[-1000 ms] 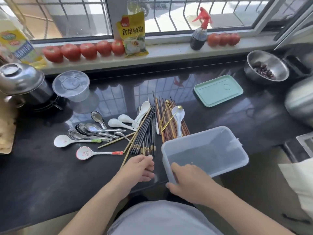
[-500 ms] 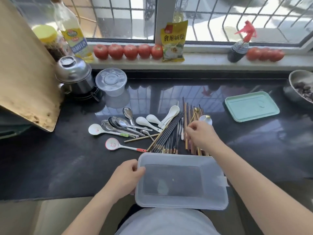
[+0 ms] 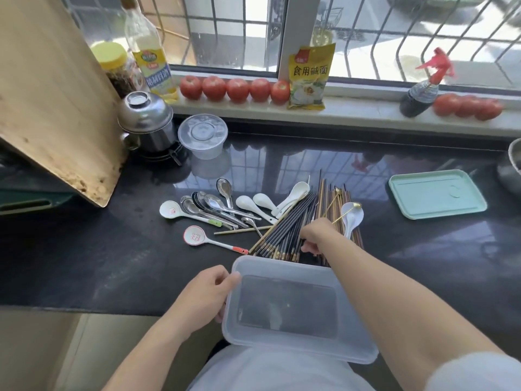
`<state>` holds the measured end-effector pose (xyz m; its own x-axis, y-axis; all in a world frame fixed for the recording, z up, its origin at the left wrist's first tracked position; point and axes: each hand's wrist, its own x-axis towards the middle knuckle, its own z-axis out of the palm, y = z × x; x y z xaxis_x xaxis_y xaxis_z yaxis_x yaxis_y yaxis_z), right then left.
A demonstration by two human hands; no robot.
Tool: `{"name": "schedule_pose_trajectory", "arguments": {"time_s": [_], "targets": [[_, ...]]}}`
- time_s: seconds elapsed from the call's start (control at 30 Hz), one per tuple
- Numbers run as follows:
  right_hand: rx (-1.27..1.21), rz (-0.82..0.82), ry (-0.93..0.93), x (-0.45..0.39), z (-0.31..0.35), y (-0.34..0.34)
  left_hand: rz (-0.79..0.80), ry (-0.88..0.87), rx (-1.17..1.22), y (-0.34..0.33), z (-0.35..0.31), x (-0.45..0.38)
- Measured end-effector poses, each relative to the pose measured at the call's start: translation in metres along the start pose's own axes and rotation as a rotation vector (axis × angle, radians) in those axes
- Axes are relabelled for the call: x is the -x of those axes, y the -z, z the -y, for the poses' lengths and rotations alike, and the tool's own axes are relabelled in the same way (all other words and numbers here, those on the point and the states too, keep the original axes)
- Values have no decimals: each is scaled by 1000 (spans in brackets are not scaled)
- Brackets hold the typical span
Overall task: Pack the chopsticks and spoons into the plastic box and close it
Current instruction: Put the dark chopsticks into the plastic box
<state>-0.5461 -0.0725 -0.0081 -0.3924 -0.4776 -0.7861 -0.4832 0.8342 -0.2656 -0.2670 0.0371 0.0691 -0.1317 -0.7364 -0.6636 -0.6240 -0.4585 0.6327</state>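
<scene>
Plastic box (image 3: 284, 306) is steadied at its left rim by the gripping left hand (image 3: 203, 294); nothing packed yet. Right hand (image 3: 315, 235), fingers curled, is closing on the chopsticks (image 3: 284, 232); a firm bundle lift comes next.

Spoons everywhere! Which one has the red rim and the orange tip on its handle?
The white spoon with the red-rimmed bowl, lying alone nearest the plastic box, left of the dark chopsticks. The other white spoons are plain or green-tipped, and the rest are metal.
</scene>
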Motion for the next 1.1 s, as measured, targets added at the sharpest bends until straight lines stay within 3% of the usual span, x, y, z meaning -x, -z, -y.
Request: {"name": "schedule_pose_trajectory", "arguments": {"time_s": [0.07, 0.13, 0.2, 0.23, 0.3, 0.37, 0.43, 0.63, 0.83, 0.97, 1.0, 1.1], "targets": [[-208, 15, 35, 17, 2, 21, 15, 0, 35, 0, 3, -3], [-291, -68, 183, 42, 2, 52, 41, 9, 81, 1, 6, -6], [-152, -239, 523, 78, -7, 76, 81, 26, 156, 2, 9, -9], [-62, -243, 678, 104, -16, 82, 107, 31, 218, 1, 10, -11], [169, -8, 819, 149, -42, 72, 152, 29, 339, 0, 13, -15], [617, 160, 763, 169, -72, 44, 196, 28, 413, 1, 15, -17], [954, 167, 647, 157, -93, 15, 240, 29, 446, 3, 15, -19], [1210, 132, 591, 113, -78, -52, 271, 14, 399, 5, 11, -19], [1141, 175, 581, 147, -67, -38, 242, 15, 396, 7, 13, -19], [447, 468, 578, 192, -34, 21, 219, -11, 401, 6, 15, -19], [282, 436, 574, 187, -20, 34, 214, -12, 400, 5, 16, -19], [49, 71, 477, 125, 12, 47, 195, -23, 388, 3, 18, -20]]}}
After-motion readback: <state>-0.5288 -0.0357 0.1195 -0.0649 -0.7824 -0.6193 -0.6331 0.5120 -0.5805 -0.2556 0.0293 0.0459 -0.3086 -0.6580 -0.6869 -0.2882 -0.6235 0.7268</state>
